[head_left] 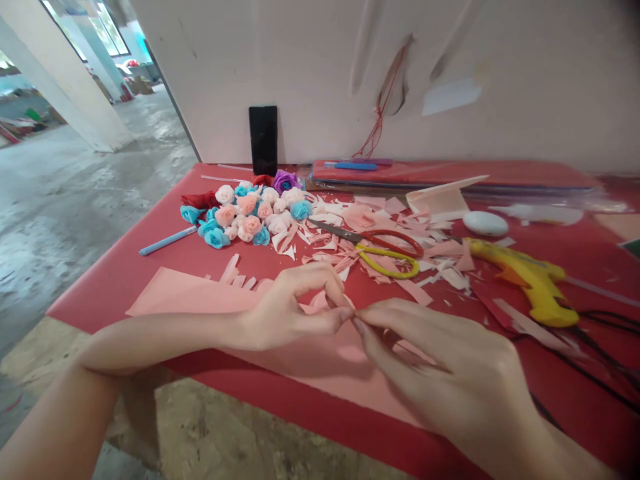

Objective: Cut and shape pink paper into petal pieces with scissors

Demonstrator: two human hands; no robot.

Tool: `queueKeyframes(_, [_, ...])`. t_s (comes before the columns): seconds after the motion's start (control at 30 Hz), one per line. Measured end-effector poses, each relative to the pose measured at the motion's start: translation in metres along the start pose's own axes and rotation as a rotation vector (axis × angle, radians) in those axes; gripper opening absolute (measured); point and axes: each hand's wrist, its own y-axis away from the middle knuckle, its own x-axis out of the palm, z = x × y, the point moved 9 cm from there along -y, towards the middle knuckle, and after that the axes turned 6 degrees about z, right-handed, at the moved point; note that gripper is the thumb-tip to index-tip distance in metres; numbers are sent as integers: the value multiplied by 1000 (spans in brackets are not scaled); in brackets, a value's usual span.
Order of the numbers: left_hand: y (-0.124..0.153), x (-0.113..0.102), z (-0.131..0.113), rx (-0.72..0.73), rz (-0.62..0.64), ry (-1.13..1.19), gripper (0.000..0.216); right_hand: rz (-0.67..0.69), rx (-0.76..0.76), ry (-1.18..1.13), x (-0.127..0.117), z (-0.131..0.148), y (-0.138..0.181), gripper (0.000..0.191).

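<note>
My left hand (300,303) and my right hand (445,367) meet fingertip to fingertip above the front of the table, thumbs and forefingers pinched together. Between them is a small piece of pink paper (320,301), mostly hidden by my fingers. Below lies a large sheet of pink paper (190,295), spread flat under my forearm and hands. Just beyond my hands, scissors (370,243) with one red and one yellow handle loop rest on paper scraps (345,217). Paper roses (247,207) in blue, white, peach, red and purple sit in a cluster at the back left.
A yellow glue gun (530,277) with a dark cord lies to the right, near a white oval object (485,223). A blue pen (167,241) is at the left. A dark phone (263,140) leans against the pale panel (320,80) behind the red table (100,283).
</note>
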Motion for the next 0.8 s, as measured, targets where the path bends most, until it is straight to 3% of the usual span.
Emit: queueKeyframes(0.8, [-2, -2, 5, -31, -27, -59, 18, 79, -39, 61, 14, -6, 13, 21])
